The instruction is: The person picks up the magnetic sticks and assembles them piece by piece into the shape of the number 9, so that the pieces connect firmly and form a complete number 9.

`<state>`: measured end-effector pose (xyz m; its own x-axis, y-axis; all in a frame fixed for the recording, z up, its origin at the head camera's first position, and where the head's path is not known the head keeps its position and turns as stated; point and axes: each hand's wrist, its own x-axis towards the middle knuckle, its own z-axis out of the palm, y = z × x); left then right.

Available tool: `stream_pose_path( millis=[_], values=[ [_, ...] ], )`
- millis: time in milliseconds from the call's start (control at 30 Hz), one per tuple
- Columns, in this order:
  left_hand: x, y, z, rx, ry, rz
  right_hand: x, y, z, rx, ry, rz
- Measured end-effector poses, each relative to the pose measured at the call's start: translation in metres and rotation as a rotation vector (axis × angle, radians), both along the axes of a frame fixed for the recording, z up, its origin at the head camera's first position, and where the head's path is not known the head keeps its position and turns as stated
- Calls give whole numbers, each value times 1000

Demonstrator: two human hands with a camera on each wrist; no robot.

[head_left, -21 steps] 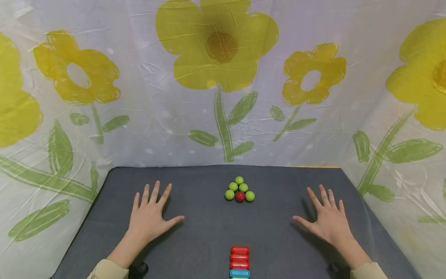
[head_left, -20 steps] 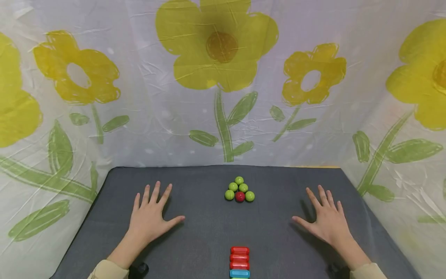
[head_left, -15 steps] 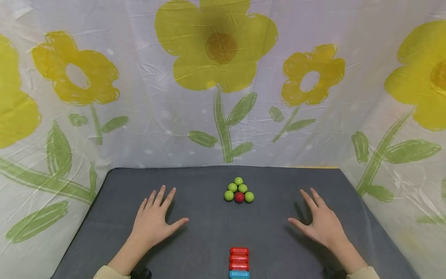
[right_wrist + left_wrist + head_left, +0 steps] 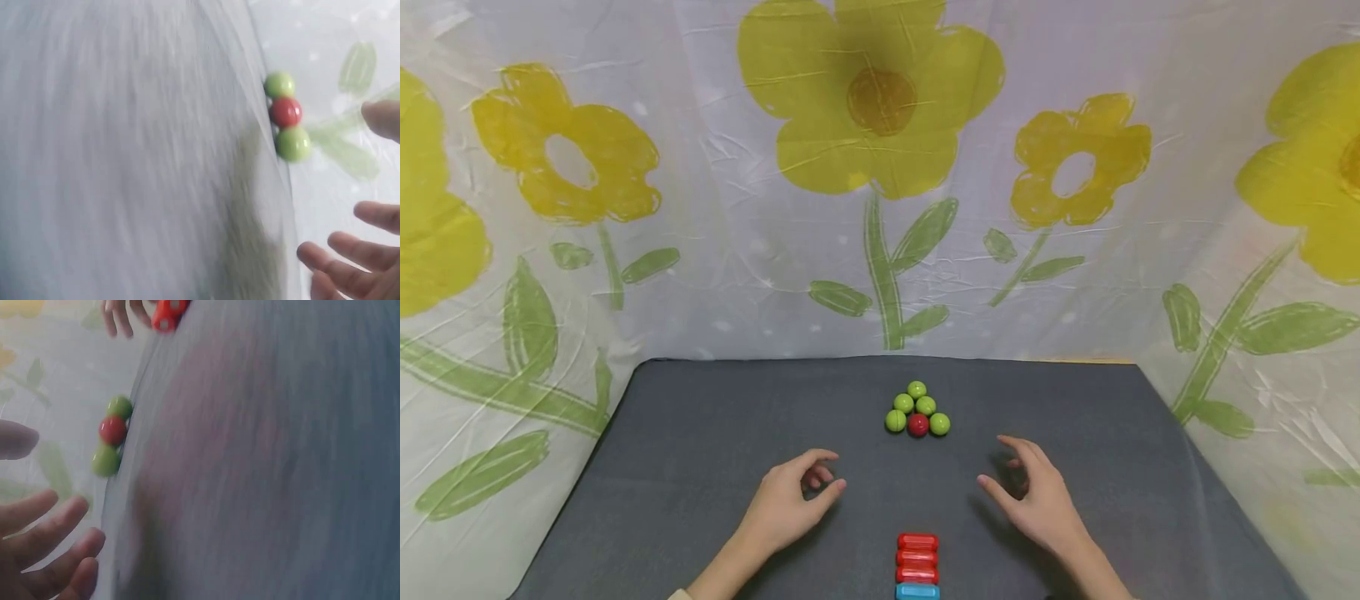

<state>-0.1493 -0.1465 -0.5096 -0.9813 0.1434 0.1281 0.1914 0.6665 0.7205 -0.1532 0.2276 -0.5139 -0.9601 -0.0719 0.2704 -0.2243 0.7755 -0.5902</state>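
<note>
My left hand [image 4: 788,502] hovers over the left middle of the table, its fingers loosely bent and nothing in its grasp. Opposite it my right hand [image 4: 1039,504] is held the same way, thumb apart from the fingers and also without anything in it. Between and below the two hands lies a column of small red pieces [image 4: 917,558], with a blue piece [image 4: 917,592] at the frame's lower edge. Farther back, one red ball [image 4: 918,425] and several green balls [image 4: 940,424] form a triangle, the red one in the middle of its front row. Neither hand touches any of them.
A dark grey cloth [image 4: 700,417] covers the table. Behind and at the sides hangs a pale curtain [image 4: 722,275] printed with yellow flowers. Both wrist views are blurred; the ball row shows in each.
Both hands have moved inward and nearer the column of pieces, the left to the right and the right to the left. Their spread fingers have bent. The balls and pieces stay put.
</note>
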Motion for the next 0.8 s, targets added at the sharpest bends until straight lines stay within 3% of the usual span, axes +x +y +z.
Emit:
stream_pose_path(
  millis=[200,400,600,800],
  values=[
    [3,18,-8,140,-87,-150,4,-22,-8,-79,-17,44],
    [2,30,-5,212,-132,-276,5,-33,-5,-217,-107,115],
    [2,37,-6,266,-178,-368,7,-35,-6,-341,-236,289],
    [6,43,-17,329,-208,-409,12,-28,-20,-394,-287,467]
  ],
)
